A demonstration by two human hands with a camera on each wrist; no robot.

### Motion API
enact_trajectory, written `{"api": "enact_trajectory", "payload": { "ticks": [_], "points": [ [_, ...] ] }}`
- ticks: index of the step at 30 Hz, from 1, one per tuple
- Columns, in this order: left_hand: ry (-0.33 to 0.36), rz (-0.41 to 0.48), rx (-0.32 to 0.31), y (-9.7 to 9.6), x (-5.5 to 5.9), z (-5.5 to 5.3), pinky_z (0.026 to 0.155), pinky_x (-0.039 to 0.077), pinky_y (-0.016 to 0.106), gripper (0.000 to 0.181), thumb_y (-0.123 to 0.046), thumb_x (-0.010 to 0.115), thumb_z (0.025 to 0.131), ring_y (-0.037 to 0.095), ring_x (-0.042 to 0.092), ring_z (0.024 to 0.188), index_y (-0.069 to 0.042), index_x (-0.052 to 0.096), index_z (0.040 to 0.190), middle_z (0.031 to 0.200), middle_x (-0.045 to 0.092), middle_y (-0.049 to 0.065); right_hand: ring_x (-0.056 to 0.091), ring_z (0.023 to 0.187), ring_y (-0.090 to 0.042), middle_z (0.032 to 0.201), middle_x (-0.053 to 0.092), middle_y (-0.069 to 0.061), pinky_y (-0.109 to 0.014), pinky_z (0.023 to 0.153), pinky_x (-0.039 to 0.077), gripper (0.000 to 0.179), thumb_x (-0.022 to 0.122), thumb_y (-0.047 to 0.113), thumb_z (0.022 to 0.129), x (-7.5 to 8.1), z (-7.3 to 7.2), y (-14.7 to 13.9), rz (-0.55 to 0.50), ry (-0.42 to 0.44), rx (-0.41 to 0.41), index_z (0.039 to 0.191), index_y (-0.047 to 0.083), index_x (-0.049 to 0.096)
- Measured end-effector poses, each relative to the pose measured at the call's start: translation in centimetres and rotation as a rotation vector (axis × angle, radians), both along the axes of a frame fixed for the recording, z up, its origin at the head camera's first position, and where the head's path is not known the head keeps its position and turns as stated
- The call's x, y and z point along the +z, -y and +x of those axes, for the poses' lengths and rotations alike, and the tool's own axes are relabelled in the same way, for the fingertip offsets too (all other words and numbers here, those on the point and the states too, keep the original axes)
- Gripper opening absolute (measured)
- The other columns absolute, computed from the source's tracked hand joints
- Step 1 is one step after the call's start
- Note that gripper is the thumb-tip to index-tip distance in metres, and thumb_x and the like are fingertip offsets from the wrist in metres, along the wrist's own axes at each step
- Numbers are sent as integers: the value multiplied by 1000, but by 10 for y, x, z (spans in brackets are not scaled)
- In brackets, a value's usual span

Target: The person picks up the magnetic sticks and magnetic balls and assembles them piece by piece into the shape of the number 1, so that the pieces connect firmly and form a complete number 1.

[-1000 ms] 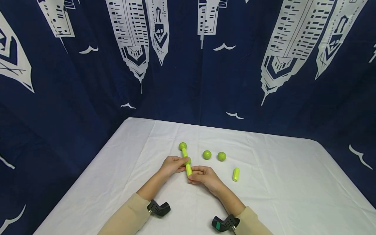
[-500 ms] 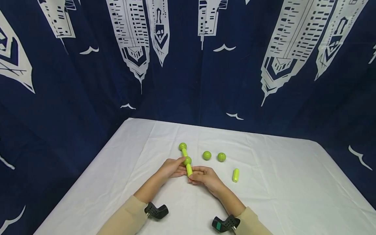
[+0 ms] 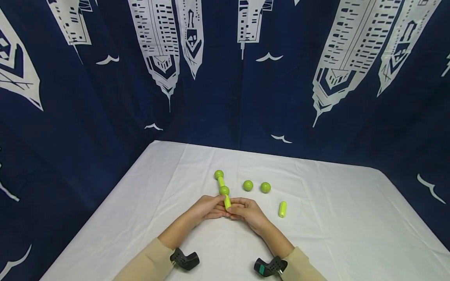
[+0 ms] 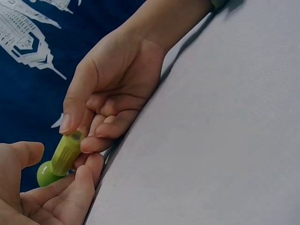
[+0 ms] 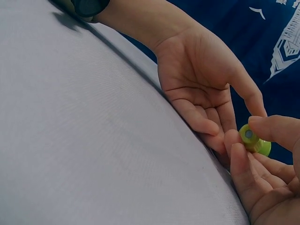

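Observation:
A chain of two green balls and two yellow-green toy rods points away from me in the head view: far ball (image 3: 219,174), far rod (image 3: 220,182), near ball (image 3: 224,190) and near rod (image 3: 227,202). My right hand (image 3: 246,210) pinches the near rod's free end between thumb and fingers. A grey dot shows in that end of the rod (image 5: 249,134) in the right wrist view. My left hand (image 3: 207,207) lies alongside, its fingers below the rod. The left wrist view shows its thumb (image 4: 33,151) apart from the rod (image 4: 66,154).
Two loose green balls, the left one (image 3: 247,185) and the right one (image 3: 265,187), lie right of the chain. A loose rod (image 3: 283,209) lies nearer me. All rest on a white cloth-covered table (image 3: 337,218), before a dark blue printed curtain (image 3: 239,97).
My left hand has let go of the near ball and slid back toward me, its thumb coming down beside the near rod. My right hand has stayed at the rod's end.

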State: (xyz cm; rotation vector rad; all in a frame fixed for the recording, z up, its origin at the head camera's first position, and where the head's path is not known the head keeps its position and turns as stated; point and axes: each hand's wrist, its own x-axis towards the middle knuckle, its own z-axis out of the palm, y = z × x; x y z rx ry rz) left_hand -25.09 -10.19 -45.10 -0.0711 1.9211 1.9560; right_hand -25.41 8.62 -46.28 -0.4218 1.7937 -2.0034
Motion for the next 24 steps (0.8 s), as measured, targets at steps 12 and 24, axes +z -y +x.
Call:
{"api": "enact_trajectory", "payload": {
  "ticks": [12,24],
  "points": [
    [-73,-14,33,-10,-4,4,67,57,17,39,-27,66,94,10,68,69,10,68,106,79,72,7,68,86,-13,101,71,-12,-23,77,58,45,63,0,90,0,1,-1,-7,-2,-12,126,-21,47],
    [-58,-21,61,-8,-3,1,65,58,18,36,-23,65,93,11,69,68,10,67,108,79,72,8,69,85,-14,95,71,-8,-26,79,58,44,63,0,91,3,3,-2,-18,4,-2,127,-20,47]
  ]
}}
